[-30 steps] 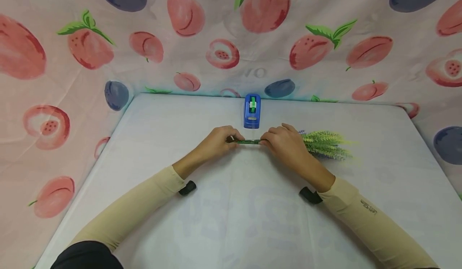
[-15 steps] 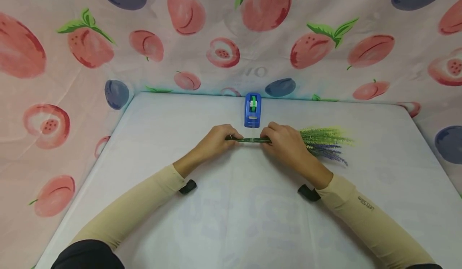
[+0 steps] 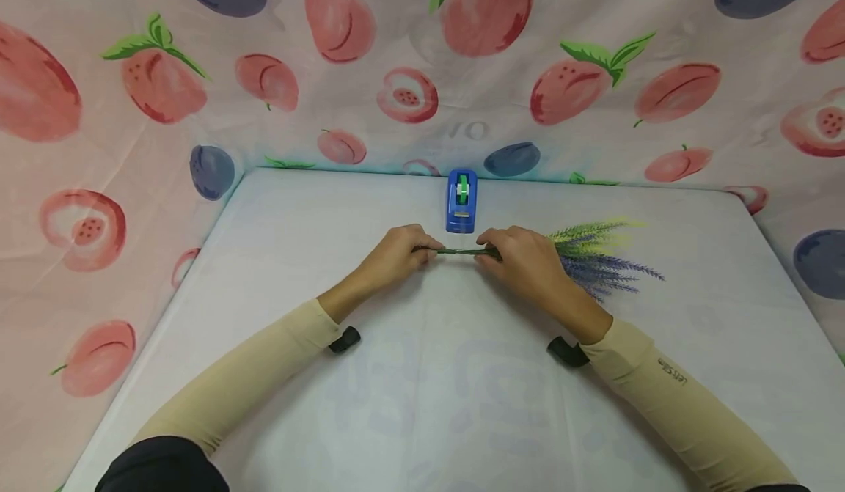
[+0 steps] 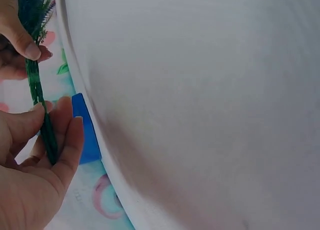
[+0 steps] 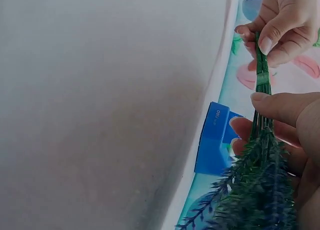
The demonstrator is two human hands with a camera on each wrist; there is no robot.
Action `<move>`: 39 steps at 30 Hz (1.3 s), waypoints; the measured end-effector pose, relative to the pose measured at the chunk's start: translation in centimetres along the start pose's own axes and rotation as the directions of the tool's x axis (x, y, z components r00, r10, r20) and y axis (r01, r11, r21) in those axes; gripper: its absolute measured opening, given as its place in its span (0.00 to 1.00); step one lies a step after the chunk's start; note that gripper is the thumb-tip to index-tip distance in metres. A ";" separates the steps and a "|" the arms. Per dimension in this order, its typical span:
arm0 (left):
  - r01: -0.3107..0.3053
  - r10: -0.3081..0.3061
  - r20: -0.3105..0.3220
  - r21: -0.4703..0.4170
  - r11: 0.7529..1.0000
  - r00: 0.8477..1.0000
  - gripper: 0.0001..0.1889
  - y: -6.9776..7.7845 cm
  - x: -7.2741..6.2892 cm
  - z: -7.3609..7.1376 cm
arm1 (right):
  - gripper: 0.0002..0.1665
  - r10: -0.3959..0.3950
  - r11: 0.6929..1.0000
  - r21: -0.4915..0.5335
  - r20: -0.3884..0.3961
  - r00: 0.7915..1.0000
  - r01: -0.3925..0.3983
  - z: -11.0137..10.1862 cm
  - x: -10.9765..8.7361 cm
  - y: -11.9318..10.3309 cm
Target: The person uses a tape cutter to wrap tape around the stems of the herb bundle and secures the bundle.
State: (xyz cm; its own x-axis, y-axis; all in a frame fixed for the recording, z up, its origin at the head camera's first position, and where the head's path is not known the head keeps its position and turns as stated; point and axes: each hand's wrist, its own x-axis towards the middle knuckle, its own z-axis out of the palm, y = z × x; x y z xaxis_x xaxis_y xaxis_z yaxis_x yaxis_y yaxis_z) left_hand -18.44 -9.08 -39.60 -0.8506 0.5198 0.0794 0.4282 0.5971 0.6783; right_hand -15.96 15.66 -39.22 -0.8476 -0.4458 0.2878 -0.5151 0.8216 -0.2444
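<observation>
A bunch of artificial lavender (image 3: pixel 601 261), with yellow-green and purple sprigs, lies level between the two hands, its heads to the right. My left hand (image 3: pixel 401 247) pinches the cut ends of the green stems (image 3: pixel 457 251) between thumb and fingers. Farther up the stems, just below the heads, my right hand (image 3: pixel 524 259) grips them with thumb and fingers. Between the hands, a shiny band of clear tape (image 5: pixel 263 79) wraps the stems in the right wrist view. Part of the heads is hidden behind the right hand in the head view.
Just beyond the hands, a blue tape dispenser (image 3: pixel 461 202) with a green core stands near the far edge of the white table (image 3: pixel 436 389). A fruit-print cloth (image 3: pixel 264 133) hangs behind the table and along its left side.
The bunch has turned about its length, so more purple sprigs show at the near side and the heads spread wider. Both hands stay almost in place.
</observation>
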 end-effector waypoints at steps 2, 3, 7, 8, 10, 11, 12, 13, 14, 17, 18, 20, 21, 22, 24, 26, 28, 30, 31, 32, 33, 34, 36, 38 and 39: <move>-0.003 0.003 -0.015 -0.012 1.000 1.000 0.11 -0.1 0.0 0.1 | 0.17 0.004 1.000 0.002 0.000 1.000 -0.004 0.0 0.0 0.0; 0.000 -0.001 -0.023 -0.021 1.000 1.000 0.11 -0.1 0.0 0.1 | 0.17 0.002 1.000 0.005 -0.002 1.000 -0.002 0.0 0.1 0.0; 0.022 -0.024 -0.035 -0.047 0.999 0.999 0.09 -0.2 0.1 0.3 | 0.16 -0.019 0.999 0.036 -0.030 0.999 0.021 0.2 0.1 0.2; 0.026 -0.028 -0.035 -0.047 0.999 0.999 0.09 -0.1 0.1 0.3 | 0.16 -0.027 0.999 0.043 -0.040 0.999 0.029 0.2 0.1 0.2; 0.025 -0.026 -0.034 -0.037 0.999 0.999 0.09 -0.1 0.1 0.3 | 0.15 -0.044 0.998 0.045 -0.060 0.997 0.046 0.2 0.2 0.3; 0.019 -0.020 -0.033 -0.025 1.000 0.999 0.09 -0.1 0.2 0.3 | 0.15 -0.054 0.997 0.041 -0.069 0.996 0.057 0.2 0.3 0.3; 0.011 -0.011 -0.032 -0.011 1.000 0.999 0.09 -0.1 0.3 0.3 | 0.14 -0.066 0.997 0.034 -0.079 0.995 0.069 0.2 0.3 0.3; 0.001 -0.001 -0.032 0.004 1.000 0.999 0.10 -0.1 0.4 0.3 | 0.14 -0.080 0.996 0.027 -0.086 0.993 0.083 0.2 0.4 0.4; -0.008 0.009 -0.033 0.018 1.000 0.999 0.10 -0.1 0.4 0.3 | 0.13 -0.093 0.995 0.020 -0.091 0.991 0.095 0.2 0.5 0.4; -0.030 0.032 -0.038 0.049 0.998 0.999 0.11 -0.1 0.6 0.3 | 0.10 -0.118 0.993 -0.001 -0.090 0.989 0.119 0.3 0.7 0.4; -0.033 0.035 -0.039 0.051 0.998 0.999 0.11 0.0 0.7 0.3 | 0.10 -0.118 0.993 -0.003 -0.085 0.989 0.118 0.3 0.8 0.5; -0.032 0.034 -0.039 0.052 0.998 0.999 0.11 0.0 0.7 0.2 | 0.12 -0.111 0.994 -0.010 -0.067 0.992 0.111 0.3 0.9 0.5; -0.033 0.035 -0.038 0.052 0.998 0.999 0.11 0.0 0.7 0.2 | 0.13 -0.105 0.994 -0.015 -0.056 0.993 0.104 0.3 0.9 0.4; -0.034 0.036 -0.037 0.051 0.998 0.999 0.11 0.0 0.7 0.2 | 0.14 -0.097 0.995 -0.019 -0.045 0.994 0.097 0.3 1.0 0.4; -0.037 0.039 -0.036 0.051 0.998 0.999 0.11 0.0 0.7 0.1 | 0.16 -0.085 0.996 -0.030 -0.027 0.996 0.084 0.3 1.1 0.3; -0.039 0.042 -0.038 0.053 0.998 0.998 0.11 -0.1 0.7 0.1 | 0.16 -0.077 0.996 -0.045 -0.015 0.997 0.077 0.3 1.1 0.3; -0.036 0.039 -0.039 0.057 0.998 0.998 0.11 -0.2 0.7 0.1 | 0.14 -0.073 0.996 -0.054 -0.017 0.997 0.072 0.3 1.1 0.3; -0.028 0.030 -0.041 0.063 0.998 0.999 0.11 -0.2 0.7 0.1 | 0.12 -0.072 0.996 -0.062 -0.033 0.997 0.069 0.3 1.1 0.3; -0.023 0.025 -0.043 0.067 0.997 0.999 0.12 -0.1 0.7 0.1 | 0.11 -0.074 0.995 -0.066 -0.044 0.996 0.071 0.3 1.1 0.3; -0.018 0.021 -0.047 0.075 0.997 0.999 0.12 -0.1 0.6 0.1 | 0.11 -0.077 0.995 -0.068 -0.055 0.995 0.073 0.3 1.1 0.3; -0.013 0.018 -0.052 0.087 0.996 0.998 0.12 0.0 0.6 0.1 | 0.10 -0.082 0.994 -0.070 -0.066 0.994 0.078 0.3 1.0 0.3; -0.009 0.015 -0.058 0.097 0.995 0.998 0.12 0.0 0.6 0.1 | 0.10 -0.087 0.994 -0.072 -0.077 0.993 0.081 0.3 1.0 0.4; -0.005 0.014 -0.069 0.122 0.993 0.998 0.12 0.2 0.6 0.1 | 0.10 -0.097 0.993 -0.075 -0.091 0.991 0.091 0.2 0.9 0.4; -0.005 0.016 -0.077 0.135 0.991 0.997 0.11 0.2 0.7 0.1 | 0.10 -0.107 0.992 -0.079 -0.094 0.990 0.100 0.2 0.9 0.4; -0.007 0.018 -0.079 0.137 0.990 0.997 0.11 0.2 0.7 0.1 | 0.10 -0.112 0.991 -0.082 -0.094 0.989 0.104 0.2 0.9 0.4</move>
State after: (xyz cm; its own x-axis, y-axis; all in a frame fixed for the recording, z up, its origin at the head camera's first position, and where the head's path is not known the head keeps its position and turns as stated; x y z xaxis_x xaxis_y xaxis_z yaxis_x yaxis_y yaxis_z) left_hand -18.96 -8.55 -39.48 -0.8640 0.4808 0.1492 0.4723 0.6715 0.5710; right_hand -16.98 15.54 -39.23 -0.7690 -0.4995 0.3989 -0.5883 0.7971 -0.1360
